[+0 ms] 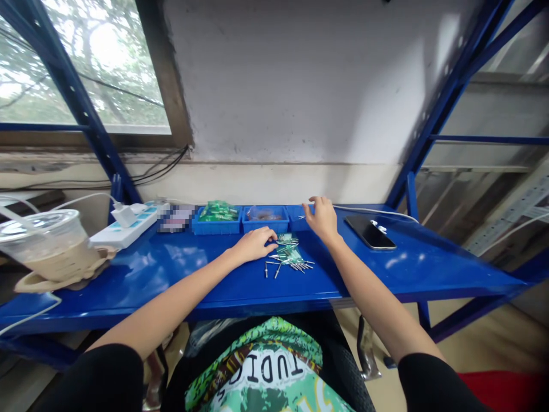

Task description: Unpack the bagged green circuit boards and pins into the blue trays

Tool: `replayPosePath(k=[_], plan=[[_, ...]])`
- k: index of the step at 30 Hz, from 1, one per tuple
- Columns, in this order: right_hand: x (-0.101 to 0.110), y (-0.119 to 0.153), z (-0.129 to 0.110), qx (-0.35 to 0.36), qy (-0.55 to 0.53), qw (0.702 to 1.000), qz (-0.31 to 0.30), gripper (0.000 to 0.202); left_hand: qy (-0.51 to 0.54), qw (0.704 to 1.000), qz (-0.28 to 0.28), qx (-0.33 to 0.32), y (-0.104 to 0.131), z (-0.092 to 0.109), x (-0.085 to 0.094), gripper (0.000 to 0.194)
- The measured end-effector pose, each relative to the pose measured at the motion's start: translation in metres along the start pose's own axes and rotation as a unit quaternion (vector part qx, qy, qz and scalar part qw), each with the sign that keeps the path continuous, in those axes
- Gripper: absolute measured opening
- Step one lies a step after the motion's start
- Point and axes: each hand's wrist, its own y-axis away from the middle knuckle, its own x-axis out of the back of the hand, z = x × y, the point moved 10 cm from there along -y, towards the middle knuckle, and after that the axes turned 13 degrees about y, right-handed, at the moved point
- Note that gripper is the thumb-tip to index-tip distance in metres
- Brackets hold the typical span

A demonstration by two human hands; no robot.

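A loose pile of small silvery metal pins point(295, 263) lies on the blue table with a green-tinted clear bag point(288, 249). My left hand point(255, 244) rests at the left edge of this pile, fingers bent towards the bag; what its fingertips hold, if anything, is too small to tell. Over the right blue bin point(295, 218) is my right hand point(321, 218), its thumb and fingers apart. A thin pin shows in that bin beside the fingertips. The middle bin point(265, 225) holds brownish bagged items, and the left bin point(217, 228) holds green packets point(219, 210).
A phone point(369, 232) and white earbuds point(378, 227) lie at the right. To the left are a white power strip point(128, 225), a plastic drink cup point(51, 246) in a carton holder, and cables. Blue frame posts rise at both sides.
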Motion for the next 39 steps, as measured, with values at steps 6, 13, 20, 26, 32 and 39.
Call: replayPosePath(k=[6,13,20,26,32,39], plan=[[-0.013,0.011,-0.022,0.031,-0.046,0.997,-0.047,0.025,-0.015,1.000,-0.014,0.000,-0.009,0.002,-0.008,0.016],[-0.004,0.030,-0.091,0.184,-0.136,0.966,-0.119,0.023,0.028,0.999,0.010,0.011,0.004,0.003,0.008,0.010],[-0.003,0.043,-0.113,0.268,-0.154,0.939,-0.149,0.011,0.139,0.975,0.130,0.116,0.012,-0.025,0.048,0.016],[-0.001,0.035,-0.105,0.230,-0.151,0.954,-0.123,0.014,0.206,0.962,0.149,0.102,0.013,-0.020,0.044,0.019],[0.003,0.034,-0.103,0.225,-0.155,0.956,-0.111,0.018,0.193,0.962,0.185,0.051,0.015,-0.007,0.050,0.019],[0.007,0.034,-0.103,0.207,-0.159,0.961,-0.096,0.017,0.230,0.955,0.171,0.073,0.013,-0.010,0.045,0.024]])
